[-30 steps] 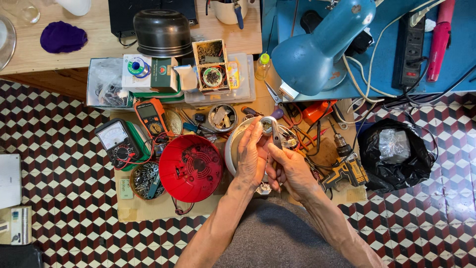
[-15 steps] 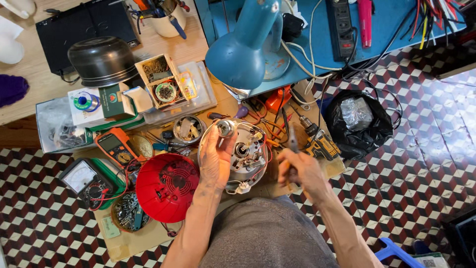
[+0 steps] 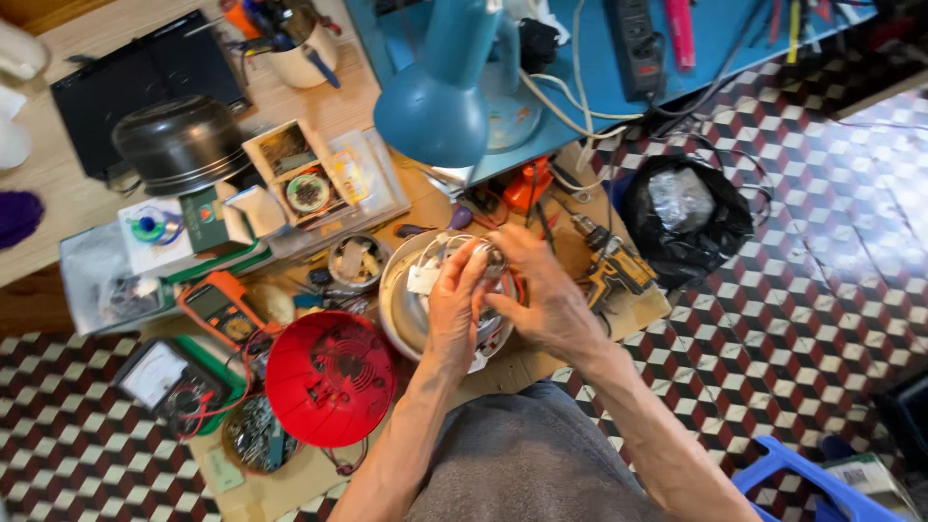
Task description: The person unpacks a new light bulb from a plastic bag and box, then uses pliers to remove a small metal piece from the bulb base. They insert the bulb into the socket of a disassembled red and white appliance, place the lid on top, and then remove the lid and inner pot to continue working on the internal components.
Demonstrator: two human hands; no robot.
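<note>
A floor of dark red, black and white cube-pattern tiles [image 3: 773,319] spreads under a low work area, where a sheet of brown cardboard [image 3: 290,478] carries a clutter of tools and parts.

In the head view, both hands meet over a round silver metal housing with white and red wires [image 3: 411,309], which sits at the centre of the cardboard. The left hand [image 3: 454,309] lies on the housing's top with its fingers curled around a small shiny metal part [image 3: 491,257] at the far edge. The right hand [image 3: 541,300] closes on the same part from the right, fingers pinched narrowly against it.

Just left of the housing lies a red domed plastic cover with vent slots [image 3: 329,377]. Farther left sit an orange handheld multimeter [image 3: 220,309] and a white-faced analogue meter [image 3: 159,377]. A yellow and black cordless drill [image 3: 614,266] lies just right of the hands, with a black plastic bag [image 3: 686,217] beyond it. A blue metal desk lamp [image 3: 435,106] hangs over the far side.
</note>
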